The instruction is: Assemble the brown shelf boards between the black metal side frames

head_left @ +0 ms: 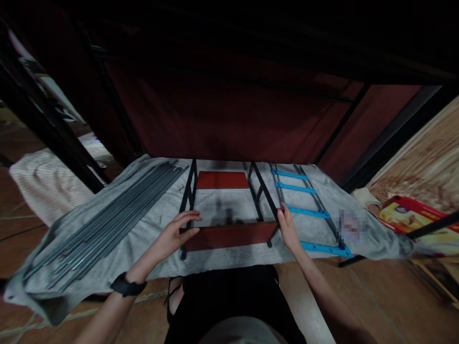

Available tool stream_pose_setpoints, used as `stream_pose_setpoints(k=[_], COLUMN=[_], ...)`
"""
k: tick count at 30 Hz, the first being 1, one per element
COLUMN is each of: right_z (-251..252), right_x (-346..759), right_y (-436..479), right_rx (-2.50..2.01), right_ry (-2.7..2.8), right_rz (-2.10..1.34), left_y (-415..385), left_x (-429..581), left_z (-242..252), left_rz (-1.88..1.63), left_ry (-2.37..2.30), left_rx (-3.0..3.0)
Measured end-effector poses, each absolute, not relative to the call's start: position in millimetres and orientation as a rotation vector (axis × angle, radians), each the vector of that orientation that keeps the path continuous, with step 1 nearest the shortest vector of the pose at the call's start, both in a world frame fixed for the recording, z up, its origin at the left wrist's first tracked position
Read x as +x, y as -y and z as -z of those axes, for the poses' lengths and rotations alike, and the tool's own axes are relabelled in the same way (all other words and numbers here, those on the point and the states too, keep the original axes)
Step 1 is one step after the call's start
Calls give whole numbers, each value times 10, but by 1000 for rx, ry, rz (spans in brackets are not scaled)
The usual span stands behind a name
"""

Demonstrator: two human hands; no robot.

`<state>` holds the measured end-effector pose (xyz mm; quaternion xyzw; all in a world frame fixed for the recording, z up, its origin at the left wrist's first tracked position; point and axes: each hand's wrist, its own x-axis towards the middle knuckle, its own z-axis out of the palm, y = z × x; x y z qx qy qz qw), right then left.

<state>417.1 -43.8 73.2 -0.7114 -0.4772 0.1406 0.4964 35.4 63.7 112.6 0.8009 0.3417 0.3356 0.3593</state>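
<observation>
We have a black metal frame [264, 191] in front of us, standing on a grey cloth [143, 253] in the middle of the work surface. A brown-red panel [229, 236] spans its near side, and a brighter red panel [223, 180] lies between its sides at the far end. Our left hand [178, 232] is held loosely, thumb and fingers apart, at the near left corner; we cannot tell whether it touches. Our right hand [287, 227] has its fingertips at the near right corner, though we cannot tell how firmly they grip. We wear a dark wristband [128, 284] on the left. Left of the frame lie grey metal rods [114, 215], side by side; to its right, blue strips [306, 212] cross thin dark bars. Beyond the cloth's right end we see a red-and-yellow package [412, 217]
</observation>
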Motion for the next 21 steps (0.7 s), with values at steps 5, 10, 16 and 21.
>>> stream_pose_setpoints(k=[5,10,16,21], right_z=[-777,-853,-974,-969], right_x=[4181,4216,4225,4266], right_y=[533,575,572,553], right_rx=[-1728,-1707,-1665,-1685], right_ry=[1589,2006,2251,2315], right_rz=[-139,17,-94,-126], left_y=[-480,-417,-337,-337], left_x=[372,424,480,481], left_z=[-1093,-882,-876,-922], left_rz=[-1270,-1339,-1179,-1203], left_ry=[-946,-919,-972,-990], left_rx=[1355,811,818,824])
